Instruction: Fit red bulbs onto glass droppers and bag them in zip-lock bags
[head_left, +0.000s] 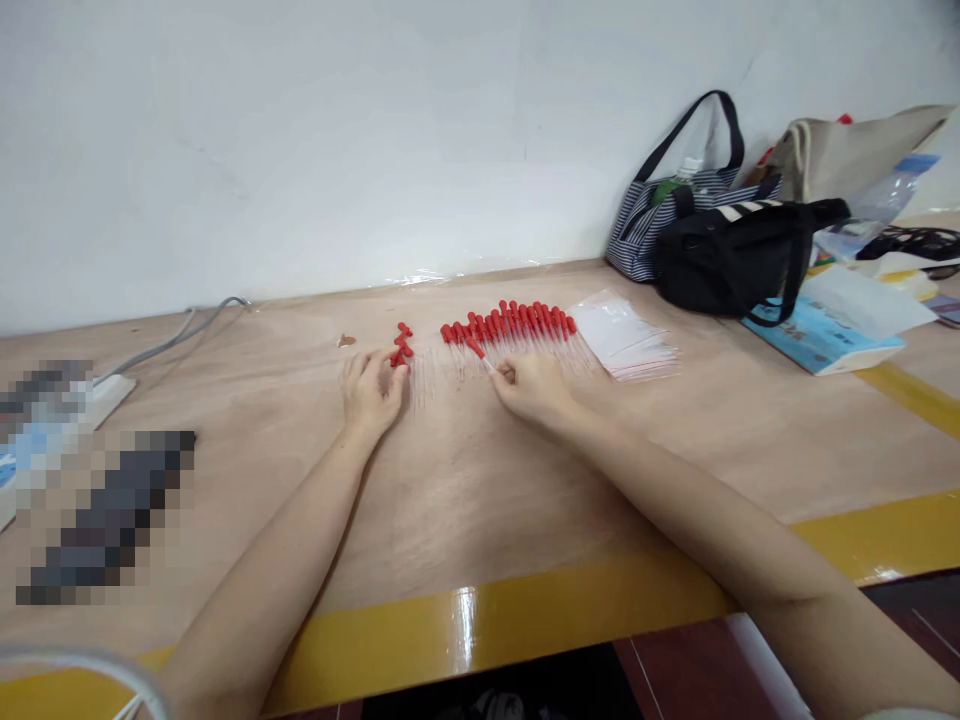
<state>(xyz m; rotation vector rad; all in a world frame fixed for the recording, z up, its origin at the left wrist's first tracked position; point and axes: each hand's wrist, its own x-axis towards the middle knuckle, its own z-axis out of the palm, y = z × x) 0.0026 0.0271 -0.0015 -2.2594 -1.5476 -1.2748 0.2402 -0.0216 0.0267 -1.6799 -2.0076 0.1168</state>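
Observation:
My right hand (534, 388) pinches a glass dropper by its clear tube, its red rubber bulb (475, 346) pointing up and to the left. Just beyond it lies a row of assembled droppers (517, 322), red bulbs toward the wall and thin tubes toward me. On the left, my left hand (371, 392) has its thumb and forefinger closed around a red rubber bulb at the near end of a small pile of loose bulbs (403, 335); the fingers partly hide it. Several bare glass tubes (424, 380) lie side by side between my hands.
Clear plastic bags (626, 335) lie right of the droppers. Further right are a striped bag (637, 235), a black bag (727, 260) and a blue tissue pack (832, 325). A grey cable (202, 318) and a blurred dark object (112, 520) are left. Yellow tape (525, 610) lines the table's front edge.

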